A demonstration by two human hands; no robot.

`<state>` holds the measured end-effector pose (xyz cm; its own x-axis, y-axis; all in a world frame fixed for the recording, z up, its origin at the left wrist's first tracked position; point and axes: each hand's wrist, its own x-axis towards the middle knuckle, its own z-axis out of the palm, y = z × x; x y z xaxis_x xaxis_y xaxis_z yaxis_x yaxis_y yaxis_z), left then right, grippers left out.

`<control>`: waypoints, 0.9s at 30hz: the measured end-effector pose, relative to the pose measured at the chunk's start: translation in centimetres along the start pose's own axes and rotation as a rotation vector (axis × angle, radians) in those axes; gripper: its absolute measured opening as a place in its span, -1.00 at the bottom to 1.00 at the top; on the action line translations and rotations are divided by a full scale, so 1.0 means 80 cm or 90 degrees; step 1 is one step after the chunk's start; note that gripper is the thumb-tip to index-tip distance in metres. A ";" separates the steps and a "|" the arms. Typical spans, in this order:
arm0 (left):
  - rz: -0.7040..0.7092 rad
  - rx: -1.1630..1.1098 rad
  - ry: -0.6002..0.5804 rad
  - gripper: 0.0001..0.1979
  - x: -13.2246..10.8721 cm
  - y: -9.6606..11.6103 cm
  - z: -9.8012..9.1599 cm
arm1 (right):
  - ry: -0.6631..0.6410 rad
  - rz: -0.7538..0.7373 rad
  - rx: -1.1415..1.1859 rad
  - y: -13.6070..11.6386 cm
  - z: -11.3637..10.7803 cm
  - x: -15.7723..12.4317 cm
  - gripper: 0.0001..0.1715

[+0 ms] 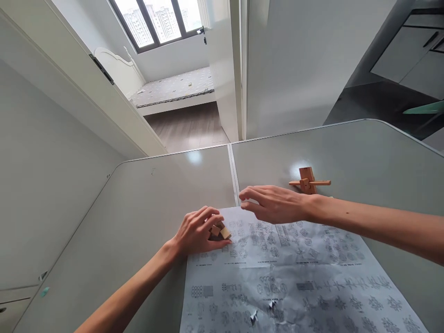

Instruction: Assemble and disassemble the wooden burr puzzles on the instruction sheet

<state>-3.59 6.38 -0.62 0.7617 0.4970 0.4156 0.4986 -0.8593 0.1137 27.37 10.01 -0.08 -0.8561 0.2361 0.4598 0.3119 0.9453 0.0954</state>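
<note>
My left hand (201, 231) is closed around a light wooden block puzzle (220, 230), its fingers on top and its thumb along the near side. The puzzle sits at the upper left edge of a large printed sheet (243, 273) covered in small diagrams. Over the sheet's top edge, my right hand (268, 202) hovers with nothing in it, its fingers stretched to the left and the thumb apart. Beyond the right wrist lies a reddish wooden piece with a crossing rod (307, 181), partly hidden by the forearm.
The grey table (166, 185) has a pale seam (233, 169) running away from me. Two torn spots (254, 317) mark the sheet near the bottom. Past the table are an open door (222, 60), a bed (176, 88) and a window; a green object (425, 109) is at far right.
</note>
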 end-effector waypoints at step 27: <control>-0.280 -0.525 0.024 -0.68 0.117 0.023 0.021 | -0.071 0.042 0.105 0.025 -0.030 0.023 -0.54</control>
<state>5.15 9.66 1.94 0.5537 0.8057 0.2106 0.2772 -0.4168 0.8657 27.42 11.77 3.05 -0.8794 0.3128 0.3589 0.3044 0.9491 -0.0815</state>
